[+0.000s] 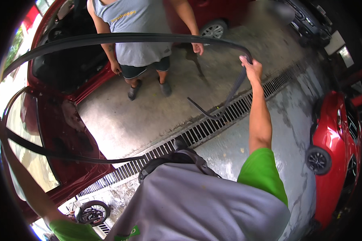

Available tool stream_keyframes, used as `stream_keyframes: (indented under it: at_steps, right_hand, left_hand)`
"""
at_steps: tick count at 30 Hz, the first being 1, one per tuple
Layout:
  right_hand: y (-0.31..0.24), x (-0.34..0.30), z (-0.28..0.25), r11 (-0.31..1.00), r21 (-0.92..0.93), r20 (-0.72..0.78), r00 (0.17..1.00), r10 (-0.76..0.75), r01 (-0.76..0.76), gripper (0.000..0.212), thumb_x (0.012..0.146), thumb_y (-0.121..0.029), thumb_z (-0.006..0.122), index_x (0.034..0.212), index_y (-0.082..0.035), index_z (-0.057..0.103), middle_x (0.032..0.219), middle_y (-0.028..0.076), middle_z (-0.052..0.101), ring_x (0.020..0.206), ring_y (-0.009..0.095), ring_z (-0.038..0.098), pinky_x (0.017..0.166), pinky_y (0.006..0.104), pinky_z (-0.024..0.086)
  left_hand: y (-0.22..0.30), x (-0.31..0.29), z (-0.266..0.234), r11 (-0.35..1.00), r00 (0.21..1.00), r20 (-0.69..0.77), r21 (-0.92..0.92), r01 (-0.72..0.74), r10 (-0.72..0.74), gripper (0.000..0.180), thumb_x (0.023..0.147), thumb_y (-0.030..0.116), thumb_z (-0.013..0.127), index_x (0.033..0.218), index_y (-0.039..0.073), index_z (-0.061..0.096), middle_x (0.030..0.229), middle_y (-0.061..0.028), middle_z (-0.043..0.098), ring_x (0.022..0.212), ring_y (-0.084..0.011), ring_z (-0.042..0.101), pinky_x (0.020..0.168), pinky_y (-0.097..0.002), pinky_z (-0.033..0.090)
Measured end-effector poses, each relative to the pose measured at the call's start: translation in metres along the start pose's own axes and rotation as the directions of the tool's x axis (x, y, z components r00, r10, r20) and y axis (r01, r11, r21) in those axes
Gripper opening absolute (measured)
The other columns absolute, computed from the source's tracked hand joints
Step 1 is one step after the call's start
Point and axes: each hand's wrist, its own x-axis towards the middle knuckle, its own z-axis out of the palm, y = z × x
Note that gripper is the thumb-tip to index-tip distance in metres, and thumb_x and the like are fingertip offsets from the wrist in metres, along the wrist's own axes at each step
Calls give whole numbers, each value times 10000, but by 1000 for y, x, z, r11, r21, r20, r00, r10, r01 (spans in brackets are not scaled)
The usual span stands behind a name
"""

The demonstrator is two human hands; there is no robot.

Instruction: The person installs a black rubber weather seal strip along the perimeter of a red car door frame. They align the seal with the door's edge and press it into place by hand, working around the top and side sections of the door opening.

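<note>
A long black rubber weatherstrip (140,37) arches across the upper part of the view. My right hand (253,69), raised with the arm stretched forward, is closed around it near one end. Past that hand the strip hangs in a bend above the floor grate, its loose tip pointing up and left. My left forearm (26,180) reaches out to the far left, where the hand fades into the dark rim and its fingers cannot be made out. From near there another length of black strip (68,154) sags toward my waist.
A dark red car door (64,136) stands open on the left. Facing me is a person in a grey sleeveless shirt (136,28), both arms lowered. A drain grate (205,130) crosses the floor. At right stands a red car (334,148); a wheel (93,213) shows at lower left.
</note>
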Motion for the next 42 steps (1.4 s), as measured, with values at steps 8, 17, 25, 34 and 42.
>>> stream_keyframes:
  at_steps: [8,17,25,34,42]
  right_hand:
    - [57,-51,7,993,121,146,989,-31,13,246,989,-220,691,1041,20,674,829,46,698,781,123,638,748,296,500]
    - [14,-52,110,977,182,450,873,-186,114,109,945,-85,634,994,11,654,827,26,668,768,111,615,733,276,488]
    - [-30,-55,271,943,-85,340,899,-277,322,354,995,-325,697,848,-15,615,704,-7,562,666,103,508,630,299,423]
    - [-219,-116,497,929,21,474,815,-334,369,350,980,-289,705,871,23,589,679,38,537,648,168,477,611,359,424]
    - [-421,-83,658,897,342,444,793,-417,280,309,1009,-276,711,945,17,635,794,15,604,739,116,531,687,306,460]
  left_hand:
    - [-9,-10,7,980,994,-105,197,-5,27,343,1018,162,548,1336,47,605,1236,-218,693,1087,-320,699,891,-425,542]
    - [46,24,-9,929,897,-243,-62,364,-368,342,1018,200,558,1306,31,631,1174,-212,711,1041,-330,702,893,-411,543]
    - [29,23,94,860,943,-7,-412,301,-333,353,1021,215,574,1319,32,621,1165,-217,713,1050,-330,698,904,-412,536]
    - [-30,61,295,654,915,225,-643,398,-336,368,1024,232,593,1334,34,609,1155,-222,715,1061,-330,695,915,-413,528]
    - [-49,35,443,436,815,345,-712,550,-465,317,1028,219,636,1267,11,627,918,-167,744,858,-272,732,804,-392,559]
